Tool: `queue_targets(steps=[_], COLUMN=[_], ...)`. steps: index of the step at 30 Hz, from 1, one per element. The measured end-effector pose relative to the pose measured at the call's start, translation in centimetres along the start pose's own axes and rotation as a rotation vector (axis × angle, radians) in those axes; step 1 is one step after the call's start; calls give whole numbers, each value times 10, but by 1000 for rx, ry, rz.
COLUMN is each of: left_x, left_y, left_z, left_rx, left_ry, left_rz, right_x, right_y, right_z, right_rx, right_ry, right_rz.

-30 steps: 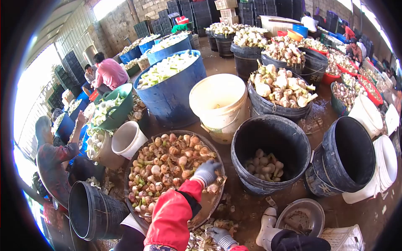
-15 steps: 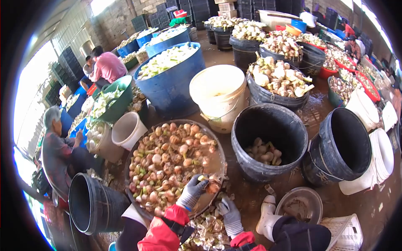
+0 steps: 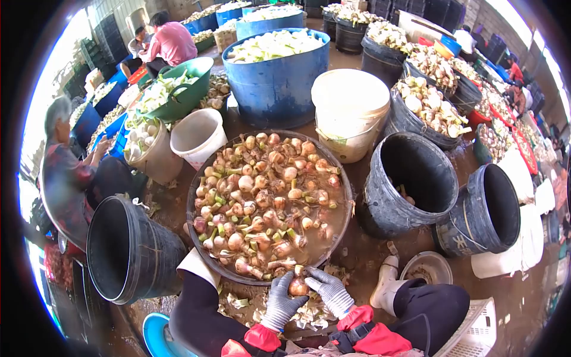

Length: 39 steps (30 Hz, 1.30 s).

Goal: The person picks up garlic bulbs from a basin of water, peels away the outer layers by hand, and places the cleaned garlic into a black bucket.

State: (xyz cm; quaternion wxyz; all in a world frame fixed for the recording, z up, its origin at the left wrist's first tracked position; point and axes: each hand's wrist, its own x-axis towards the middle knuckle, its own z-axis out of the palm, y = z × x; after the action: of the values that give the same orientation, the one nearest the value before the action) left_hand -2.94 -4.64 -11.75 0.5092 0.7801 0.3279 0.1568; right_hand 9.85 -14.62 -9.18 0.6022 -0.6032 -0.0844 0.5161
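Note:
My left hand (image 3: 284, 302), in a grey knit glove, holds a brownish garlic bulb (image 3: 298, 287) by its left side, with the short cut stem pointing up. From the right, the gloved fingers of my right hand (image 3: 331, 290) press against the same bulb near its stem. Both hands are low, at the near rim of a wide round tub (image 3: 191, 229). Muddy water in that tub carries many garlic bulbs (image 3: 245, 183) with trimmed stems. Beneath my hands lies a heap of peeled-off skins (image 3: 309, 315).
Black buckets stand at left (image 3: 119, 250) and right (image 3: 380, 184), the right one with a few bulbs inside. Behind the tub are a cream bucket (image 3: 333, 128) and a large blue vat (image 3: 262, 89). A seated person (image 3: 71, 172) is at left; a metal basin (image 3: 437, 268) lies by my boot.
My left hand has brought the bulb from above the tub down to its near edge. My right hand has come up to meet it. The view has shifted too.

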Motion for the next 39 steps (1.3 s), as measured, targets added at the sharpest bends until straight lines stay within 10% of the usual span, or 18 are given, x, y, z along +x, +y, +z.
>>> queue_targets(steps=[13, 15, 17, 19, 23, 29, 35, 39], left_x=[-6, -11, -15, -20, -26, -53, -58, -71], left_y=[15, 25, 20, 37, 17, 18, -4, 16], left_z=[-4, -10, -12, -27, -30, -22, -41, -38], left_rx=[410, 126, -885, -1589, -1855, -1103, -1427, -1103], left_ry=[26, 13, -146, -139, -254, -136, -420, 196], left_rz=[375, 211, -335, -467, -522, -188, -618, -532], right_x=[15, 10, 1, -17, -41, -55, -72, -75], right_y=[47, 41, 26, 10, -5, 22, 38, 37], right_z=[25, 21, 14, 16, 31, 49, 59, 67], right_rx=[-437, -446, -169, -140, -252, 261, 30, 36], right_ry=[327, 313, 145, 145, 127, 124, 200, 251], right_rz=[-250, -237, -197, -172, -303, -225, -399, -394])
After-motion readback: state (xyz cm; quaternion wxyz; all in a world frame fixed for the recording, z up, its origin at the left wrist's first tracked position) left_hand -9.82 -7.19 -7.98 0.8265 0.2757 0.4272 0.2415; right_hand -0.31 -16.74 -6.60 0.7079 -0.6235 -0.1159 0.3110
